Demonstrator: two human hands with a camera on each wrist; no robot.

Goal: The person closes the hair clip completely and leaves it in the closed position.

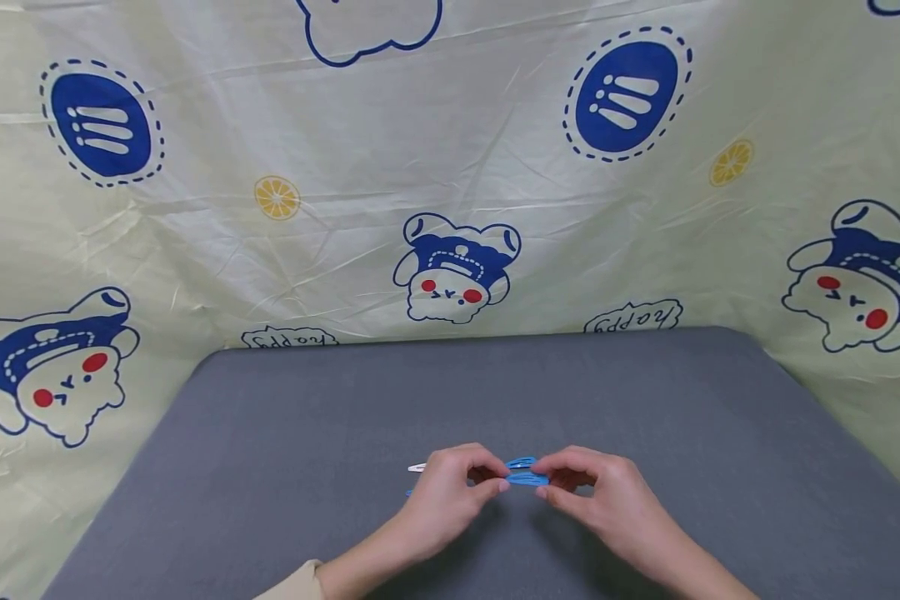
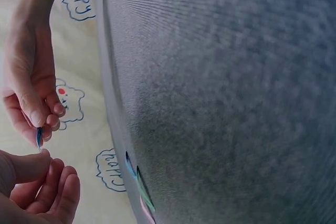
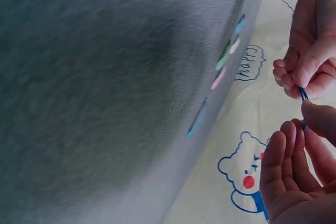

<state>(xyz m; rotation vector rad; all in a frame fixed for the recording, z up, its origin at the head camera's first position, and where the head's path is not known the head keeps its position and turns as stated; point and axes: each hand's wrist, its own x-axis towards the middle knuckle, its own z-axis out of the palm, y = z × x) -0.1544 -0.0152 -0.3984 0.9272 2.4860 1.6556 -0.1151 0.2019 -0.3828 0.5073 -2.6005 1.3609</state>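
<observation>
A blue snap hair clip [image 1: 527, 479] is held level above the table, one end pinched by each hand. My left hand [image 1: 453, 492] grips its left end between thumb and forefinger. At the opposite end, the thumb and fingertips of my right hand [image 1: 607, 496] hold it. Seen from the left wrist, the clip [image 2: 39, 137] appears edge-on between the two sets of fingertips. Just behind it in the head view lies another blue clip [image 1: 521, 462]. A white clip [image 1: 417, 468] shows past my left hand, which partly hides the things beneath it.
Several more clips lie along the grey table [image 1: 307, 417]. The right wrist view shows a green clip [image 3: 222, 62], a pink clip [image 3: 218, 77] and a blue clip [image 3: 197, 120] in a row. A printed cloth [image 1: 345, 250] hangs behind the table.
</observation>
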